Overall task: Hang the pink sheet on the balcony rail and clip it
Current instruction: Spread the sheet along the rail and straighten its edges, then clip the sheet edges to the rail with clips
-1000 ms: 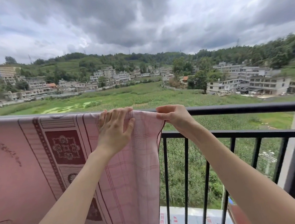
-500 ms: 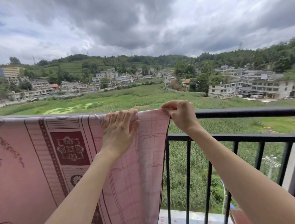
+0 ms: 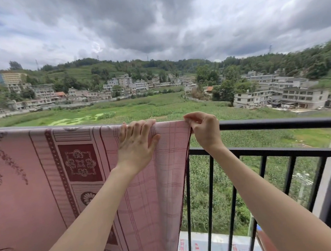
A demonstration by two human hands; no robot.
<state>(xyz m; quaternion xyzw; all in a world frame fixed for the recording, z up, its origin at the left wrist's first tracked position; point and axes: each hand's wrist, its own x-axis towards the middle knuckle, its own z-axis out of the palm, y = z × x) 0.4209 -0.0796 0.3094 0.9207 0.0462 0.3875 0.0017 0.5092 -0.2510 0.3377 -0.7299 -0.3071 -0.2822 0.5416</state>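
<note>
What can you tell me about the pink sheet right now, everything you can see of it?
The pink sheet is thin woven cloth, draped over the black balcony rail and hanging flat down the bars. It has dark red bands, a flowered square panel, round medallions and a checked strip along its right edge. The left hand lies on its top fold with fingers hooked over the rail; the right hand pinches the top right corner. No clip shows.

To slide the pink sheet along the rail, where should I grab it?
Pinch the pink sheet at its free top right corner, from above, where the right hand pinches it. It folds over the black rail there, and the left hand lies flat beside it.
</note>
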